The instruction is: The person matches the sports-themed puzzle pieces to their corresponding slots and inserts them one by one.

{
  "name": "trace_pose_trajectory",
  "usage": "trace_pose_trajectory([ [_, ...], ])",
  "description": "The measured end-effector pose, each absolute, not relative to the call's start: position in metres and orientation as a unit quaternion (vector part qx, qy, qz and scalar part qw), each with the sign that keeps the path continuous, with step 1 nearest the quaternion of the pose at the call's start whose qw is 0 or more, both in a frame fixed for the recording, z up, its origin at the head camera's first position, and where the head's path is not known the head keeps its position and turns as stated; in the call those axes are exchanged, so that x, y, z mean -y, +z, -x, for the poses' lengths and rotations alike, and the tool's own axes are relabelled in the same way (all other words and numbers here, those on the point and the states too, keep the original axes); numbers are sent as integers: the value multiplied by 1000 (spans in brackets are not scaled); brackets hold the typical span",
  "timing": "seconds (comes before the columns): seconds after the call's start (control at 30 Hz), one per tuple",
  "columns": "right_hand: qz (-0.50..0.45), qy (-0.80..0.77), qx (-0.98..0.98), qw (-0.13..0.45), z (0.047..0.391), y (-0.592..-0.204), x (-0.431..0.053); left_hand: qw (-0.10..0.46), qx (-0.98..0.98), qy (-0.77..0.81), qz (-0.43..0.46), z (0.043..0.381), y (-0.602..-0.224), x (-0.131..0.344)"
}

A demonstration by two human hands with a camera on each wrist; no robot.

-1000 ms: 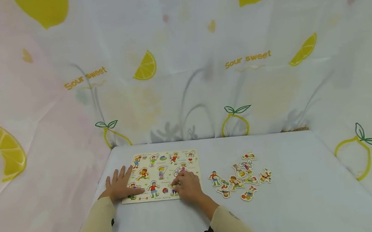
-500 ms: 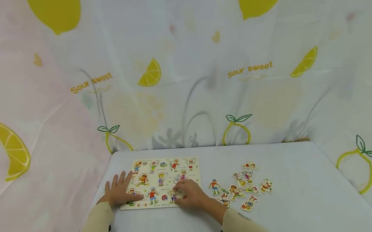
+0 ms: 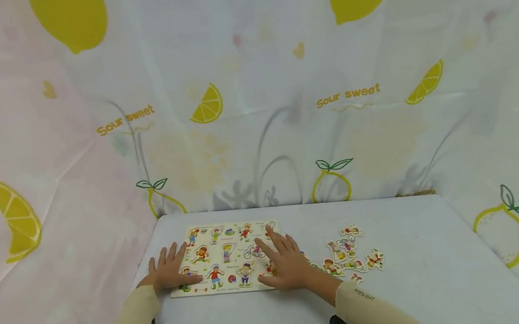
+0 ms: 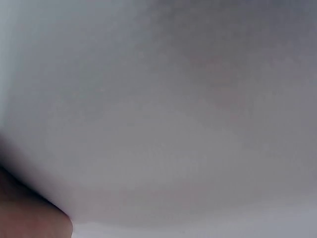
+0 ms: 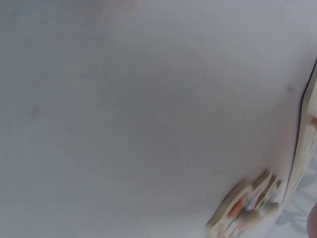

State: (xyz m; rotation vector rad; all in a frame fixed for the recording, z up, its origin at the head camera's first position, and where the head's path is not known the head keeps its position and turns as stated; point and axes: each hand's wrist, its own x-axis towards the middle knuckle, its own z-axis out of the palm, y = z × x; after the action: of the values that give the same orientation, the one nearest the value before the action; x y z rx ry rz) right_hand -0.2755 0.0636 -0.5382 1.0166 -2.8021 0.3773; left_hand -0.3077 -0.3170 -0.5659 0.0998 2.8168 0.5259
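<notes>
The cream wooden puzzle board [image 3: 227, 270], printed with children playing sports, lies on the table's left side. My left hand [image 3: 167, 270] rests spread on its left edge. In the left wrist view, part of the hand [image 4: 34, 220] shows at the lower-left corner. On the board's front row sits a batter puzzle piece [image 3: 244, 276]. My right hand [image 3: 290, 264] is over the board's right edge, fingers spread, holding nothing visible; it hides that edge and some loose pieces. The right wrist view catches figure pieces [image 5: 242, 210] beside the board's edge [image 5: 299, 134].
Several loose figure pieces [image 3: 346, 249] lie in a cluster right of the board, some overlapping. The white-covered table [image 3: 434, 270] meets a lemon-print curtain [image 3: 255, 129] at the back and sides.
The right hand, earlier with fingers bent at the batter piece on the front row, has let go and moved right with its fingers spread. The left hand stays on the board.
</notes>
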Motion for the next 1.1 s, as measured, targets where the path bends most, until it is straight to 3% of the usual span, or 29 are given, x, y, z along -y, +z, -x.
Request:
trace_pose_trajectory([
  [0.43,-307,154,937,58,282,-556,-109,150,-970,184,-39,294,-559,310],
  [0.87,-257,299,916,73,295,-567,-128,122,-975,178,-53,307,-567,315],
  [1.1,-203,370,906,37,290,-561,-132,132,-972,174,-92,297,-556,322],
])
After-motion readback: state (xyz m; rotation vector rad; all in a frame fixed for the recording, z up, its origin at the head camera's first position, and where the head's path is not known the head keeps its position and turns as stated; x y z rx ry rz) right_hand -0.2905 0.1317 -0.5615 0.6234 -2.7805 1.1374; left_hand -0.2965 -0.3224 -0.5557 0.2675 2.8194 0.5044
